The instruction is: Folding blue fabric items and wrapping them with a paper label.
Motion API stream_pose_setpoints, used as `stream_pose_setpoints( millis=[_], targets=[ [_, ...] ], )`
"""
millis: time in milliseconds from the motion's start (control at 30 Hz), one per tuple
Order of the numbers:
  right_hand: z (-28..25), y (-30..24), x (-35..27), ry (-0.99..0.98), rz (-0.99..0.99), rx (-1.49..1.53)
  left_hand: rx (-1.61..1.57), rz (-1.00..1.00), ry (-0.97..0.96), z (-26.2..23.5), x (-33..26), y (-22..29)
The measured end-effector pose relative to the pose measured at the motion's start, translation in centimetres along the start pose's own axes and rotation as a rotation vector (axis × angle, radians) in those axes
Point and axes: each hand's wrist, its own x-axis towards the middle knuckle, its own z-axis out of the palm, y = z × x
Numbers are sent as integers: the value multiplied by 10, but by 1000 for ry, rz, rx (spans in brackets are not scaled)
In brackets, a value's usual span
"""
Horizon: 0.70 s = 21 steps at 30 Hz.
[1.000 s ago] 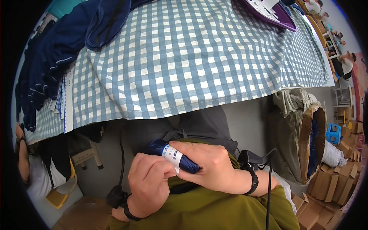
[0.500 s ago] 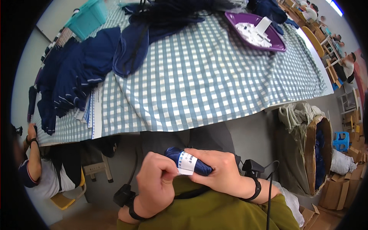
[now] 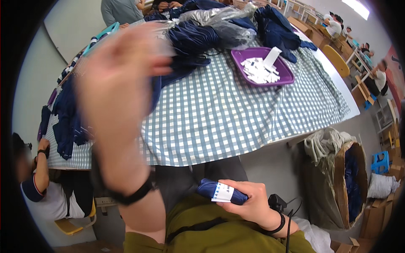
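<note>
My right hand holds a rolled navy fabric bundle in front of my body, below the table's near edge. A white printed paper band is wrapped around the bundle, under my right thumb and fingers. My left hand is raised over the left part of the table, in front of the navy cloth pile. Motion smears its fingers, so whether it grips anything does not show. It hides part of the pile and the teal bin.
A purple tray of white paper pieces sits on the checked tablecloth. Navy corded cloth and clear plastic lie toward the back. At right stands an open carton with navy goods. A person works at left.
My left hand has let go of the paper band and swung up and forward over the table. The right hand, still gripping the bundle, sits slightly lower and further right in view.
</note>
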Motion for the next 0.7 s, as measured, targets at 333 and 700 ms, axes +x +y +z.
stream_pose_setpoints(
  millis=[333,700],
  targets=[
    [-32,13,-20,89,118,37,68,-369,-517,195,17,-115],
    [-28,19,-10,36,114,24,34,-219,-456,132,1,-98]
  ],
)
